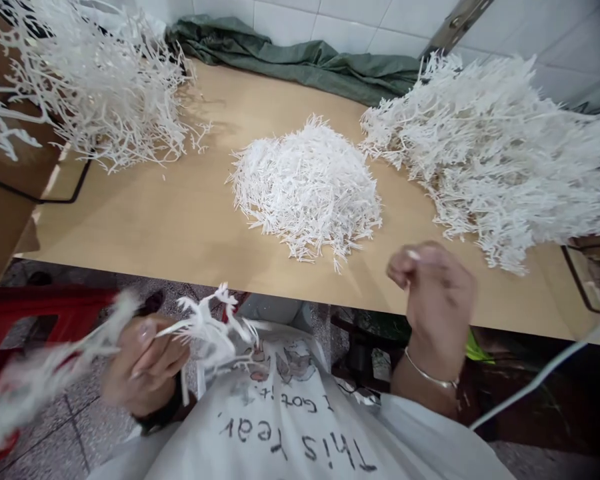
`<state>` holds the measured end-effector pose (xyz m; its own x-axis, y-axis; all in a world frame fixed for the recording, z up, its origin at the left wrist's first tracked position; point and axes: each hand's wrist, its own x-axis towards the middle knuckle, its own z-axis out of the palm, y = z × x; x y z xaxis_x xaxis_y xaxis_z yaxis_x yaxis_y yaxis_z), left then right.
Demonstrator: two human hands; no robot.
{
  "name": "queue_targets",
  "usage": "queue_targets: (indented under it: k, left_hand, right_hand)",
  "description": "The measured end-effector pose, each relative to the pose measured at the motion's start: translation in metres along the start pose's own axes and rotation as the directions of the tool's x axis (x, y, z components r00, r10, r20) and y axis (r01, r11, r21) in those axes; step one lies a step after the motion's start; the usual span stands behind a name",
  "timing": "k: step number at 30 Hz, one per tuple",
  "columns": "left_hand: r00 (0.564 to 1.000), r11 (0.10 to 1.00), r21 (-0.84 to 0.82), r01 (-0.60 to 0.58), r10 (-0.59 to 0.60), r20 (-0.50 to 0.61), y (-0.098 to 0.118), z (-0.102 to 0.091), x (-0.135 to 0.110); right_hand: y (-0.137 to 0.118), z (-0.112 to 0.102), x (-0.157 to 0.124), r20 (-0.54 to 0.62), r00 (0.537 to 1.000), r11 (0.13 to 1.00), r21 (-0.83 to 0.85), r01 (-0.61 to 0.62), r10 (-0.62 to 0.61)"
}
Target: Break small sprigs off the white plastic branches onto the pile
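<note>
- Left hand (145, 363) gripping a branched white plastic sprue (207, 330), below the table's (155, 227) near edge.
- Right hand (430, 287) closed to a pinch over that edge; contents blurred, cannot tell.
- Centre pile of small snapped pieces (305, 187) already sizeable on the table.
- Big heap of uncut branches (505, 153) waiting at right; plenty left.

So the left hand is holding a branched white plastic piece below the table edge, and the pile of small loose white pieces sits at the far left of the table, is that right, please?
Not quite. The left hand does hold the branched white plastic piece below the table edge, but the head view shows the pile of small loose white pieces at the middle of the table, between two heaps of branched pieces.
</note>
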<state>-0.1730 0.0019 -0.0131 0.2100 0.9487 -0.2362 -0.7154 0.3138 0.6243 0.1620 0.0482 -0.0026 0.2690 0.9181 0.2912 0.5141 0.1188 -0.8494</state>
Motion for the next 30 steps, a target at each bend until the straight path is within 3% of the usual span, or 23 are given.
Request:
queue_targets:
  k: [3, 6, 9, 11, 12, 13, 15, 16, 18, 23, 27, 30]
  left_hand:
    - [0.988, 0.998, -0.020, -0.059, 0.061, 0.143, -0.016, 0.011, 0.012]
    - [0.974, 0.998, -0.059, -0.013, 0.026, 0.225, -0.026, 0.025, 0.023]
    - [0.985, 0.995, -0.104, 0.012, 0.006, 0.170, -0.027, 0.035, 0.028]
    - [0.987, 0.992, -0.128, 0.017, 0.003, 0.158, -0.028, 0.038, 0.030]
    - [0.986, 0.991, -0.135, 0.025, -0.002, 0.166, -0.028, 0.039, 0.031]
    - [0.984, 0.990, -0.137, 0.036, -0.011, 0.176, -0.029, 0.040, 0.032]
    - [0.983, 0.989, -0.129, 0.067, -0.043, 0.176, -0.030, 0.043, 0.034]
    - [0.985, 0.989, -0.123, 0.077, -0.057, 0.163, -0.031, 0.045, 0.035]
    - [0.986, 0.990, -0.110, 0.093, -0.076, 0.146, -0.033, 0.047, 0.036]
    - [0.971, 0.990, -0.084, 0.114, -0.093, 0.219, -0.034, 0.045, 0.036]
    - [0.972, 0.989, -0.059, 0.136, -0.122, 0.199, -0.035, 0.043, 0.035]
    - [0.969, 0.985, -0.042, 0.168, -0.157, 0.191, -0.038, 0.045, 0.034]
  right_hand:
    - [0.021, -0.001, 0.020, -0.042, 0.988, 0.938, -0.323, 0.125, -0.146]
    - [0.034, 0.005, 0.033, 0.037, 0.978, 0.837, -0.512, 0.195, -0.205]
    - [0.028, 0.013, 0.028, 0.001, 0.969, 0.875, -0.430, 0.222, -0.245]
    - [0.014, 0.018, 0.016, 0.092, 0.958, 0.933, -0.222, 0.284, -0.270]
    - [0.005, 0.021, 0.008, 0.214, 0.932, 0.946, -0.073, 0.315, -0.294]
    - [-0.004, 0.025, 0.000, 0.359, 0.873, 0.943, 0.083, 0.321, -0.329]
    - [-0.020, 0.033, -0.014, 0.580, 0.705, 0.911, 0.312, 0.270, -0.408]
    - [-0.025, 0.038, -0.020, 0.633, 0.643, 0.898, 0.363, 0.247, -0.432]
    - [-0.031, 0.045, -0.029, 0.674, 0.597, 0.896, 0.385, 0.219, -0.436]
    - [-0.028, 0.050, -0.037, 0.632, 0.651, 0.893, 0.417, 0.172, -0.420]
    - [-0.029, 0.048, -0.040, 0.619, 0.676, 0.890, 0.437, 0.127, -0.400]
    - [-0.033, 0.048, -0.041, 0.570, 0.730, 0.907, 0.389, 0.162, -0.375]
